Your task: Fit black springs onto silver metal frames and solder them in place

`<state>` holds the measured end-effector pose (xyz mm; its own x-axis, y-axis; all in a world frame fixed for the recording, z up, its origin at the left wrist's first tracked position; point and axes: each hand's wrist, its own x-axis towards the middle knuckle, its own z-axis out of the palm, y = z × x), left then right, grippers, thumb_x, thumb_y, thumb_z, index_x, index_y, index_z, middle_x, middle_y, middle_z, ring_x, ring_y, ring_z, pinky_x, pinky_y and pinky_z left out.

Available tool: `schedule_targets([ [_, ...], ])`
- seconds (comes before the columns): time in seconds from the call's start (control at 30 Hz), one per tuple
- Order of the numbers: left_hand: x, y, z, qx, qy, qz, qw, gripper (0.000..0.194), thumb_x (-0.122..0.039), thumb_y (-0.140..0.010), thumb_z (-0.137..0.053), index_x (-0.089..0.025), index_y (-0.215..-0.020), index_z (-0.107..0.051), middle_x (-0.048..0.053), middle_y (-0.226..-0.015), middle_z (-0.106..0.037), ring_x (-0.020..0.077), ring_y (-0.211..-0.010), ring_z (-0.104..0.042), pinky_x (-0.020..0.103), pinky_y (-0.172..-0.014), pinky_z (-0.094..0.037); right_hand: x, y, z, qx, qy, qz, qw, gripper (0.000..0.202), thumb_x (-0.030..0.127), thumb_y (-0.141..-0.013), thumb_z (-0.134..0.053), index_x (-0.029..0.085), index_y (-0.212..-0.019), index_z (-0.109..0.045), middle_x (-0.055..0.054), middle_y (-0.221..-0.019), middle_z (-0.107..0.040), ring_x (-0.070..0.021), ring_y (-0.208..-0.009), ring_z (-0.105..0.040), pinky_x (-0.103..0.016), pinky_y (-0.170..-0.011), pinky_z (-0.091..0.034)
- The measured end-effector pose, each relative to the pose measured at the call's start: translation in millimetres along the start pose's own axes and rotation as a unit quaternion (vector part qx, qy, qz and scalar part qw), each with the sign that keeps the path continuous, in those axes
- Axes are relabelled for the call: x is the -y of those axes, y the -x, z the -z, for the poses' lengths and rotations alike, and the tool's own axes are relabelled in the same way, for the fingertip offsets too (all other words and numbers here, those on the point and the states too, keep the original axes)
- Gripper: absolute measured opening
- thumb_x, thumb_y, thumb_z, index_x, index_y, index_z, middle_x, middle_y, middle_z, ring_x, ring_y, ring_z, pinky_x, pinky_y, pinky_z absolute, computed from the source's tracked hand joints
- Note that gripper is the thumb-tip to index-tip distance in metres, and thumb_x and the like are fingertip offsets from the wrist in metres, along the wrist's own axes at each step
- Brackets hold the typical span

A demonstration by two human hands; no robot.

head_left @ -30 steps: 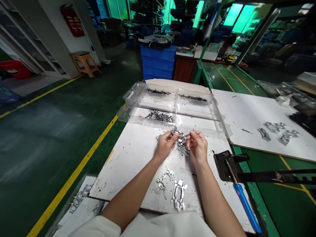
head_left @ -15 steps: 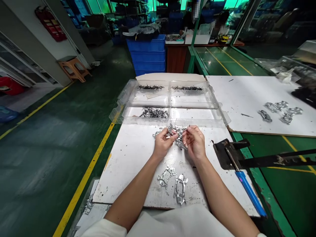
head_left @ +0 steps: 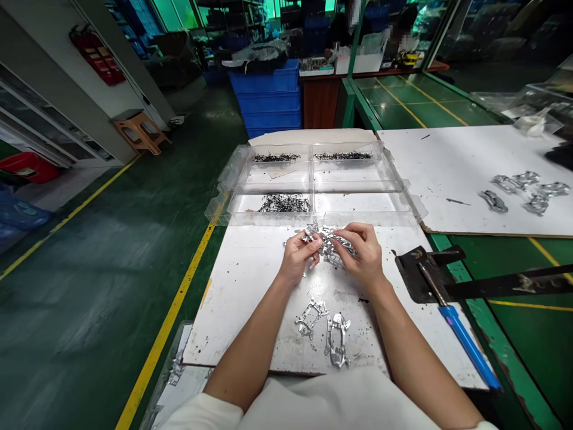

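My left hand [head_left: 296, 258] pinches a silver metal bracket [head_left: 311, 232] between thumb and fingers, above the white board. Close by on the right, my right hand [head_left: 363, 254] has thumb and forefinger brought near each other at the bracket's edge. Whatever lies between those fingertips is too small to make out. Behind and below the hands lies a group of similar silver brackets [head_left: 333, 258], partly covered by the fingers. Nearer my body, two open-framed metal brackets rest flat: one on the left [head_left: 310, 316], another on the right [head_left: 338, 340].
A clear plastic divided tray [head_left: 312, 188] holds tangled small black parts [head_left: 286, 203] in several compartments. At right, a blue-handled tool [head_left: 470, 346] lies beside a black metal plate [head_left: 423, 275]. More silver brackets [head_left: 537, 190] sit on the right-hand board [head_left: 470, 155].
My right hand has turned palm-down and its fingertips have come in closer to the bracket. The left hand keeps its hold. The whole view has shifted slightly.
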<state>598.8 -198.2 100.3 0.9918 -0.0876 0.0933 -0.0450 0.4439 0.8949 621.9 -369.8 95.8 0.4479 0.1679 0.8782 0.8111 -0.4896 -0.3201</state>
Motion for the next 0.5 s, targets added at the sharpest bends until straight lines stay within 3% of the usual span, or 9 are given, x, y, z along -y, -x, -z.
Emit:
schedule_targets([
  [0.13, 1, -2, 3.2, 0.008, -0.018, 0.002, 1.000, 0.029, -0.037, -0.077, -0.079, -0.014, -0.084, -0.062, -0.001, -0.076, -0.051, 0.0049, -0.052, -0.041, 0.019, -0.041, -0.034, -1, -2, 4, 0.019, -0.013, 0.000, 1.000, 0.018, 0.012, -0.087, -0.067, 0.023, -0.101, -0.068, -0.007, -0.096, -0.058, -0.0201, -0.086, -0.060, -0.035, -0.070, -0.051],
  [0.33, 4, -8, 4.0, -0.029, -0.047, -0.057, 0.997, 0.026, -0.040, -0.083, -0.072, -0.014, -0.084, -0.067, 0.005, -0.093, -0.061, 0.0103, -0.076, -0.053, 0.021, -0.064, -0.046, 0, -6, 11, 0.039, -0.111, -0.095, 0.988, 0.007, 0.017, -0.089, -0.066, 0.022, -0.094, -0.069, -0.005, -0.090, -0.061, -0.0179, -0.079, -0.058, -0.031, -0.059, -0.046],
  [0.5, 3, -5, 2.1, -0.035, -0.126, -0.060, 0.990, 0.031, -0.046, -0.088, -0.065, -0.015, -0.093, -0.066, 0.007, -0.093, -0.066, 0.0148, -0.080, -0.058, 0.025, -0.067, -0.048, 5, -10, 11, 0.051, -0.151, -0.147, 0.976, 0.004, 0.022, -0.090, -0.066, 0.022, -0.088, -0.069, -0.003, -0.082, -0.063, -0.0149, -0.065, -0.053, -0.031, -0.057, -0.043],
])
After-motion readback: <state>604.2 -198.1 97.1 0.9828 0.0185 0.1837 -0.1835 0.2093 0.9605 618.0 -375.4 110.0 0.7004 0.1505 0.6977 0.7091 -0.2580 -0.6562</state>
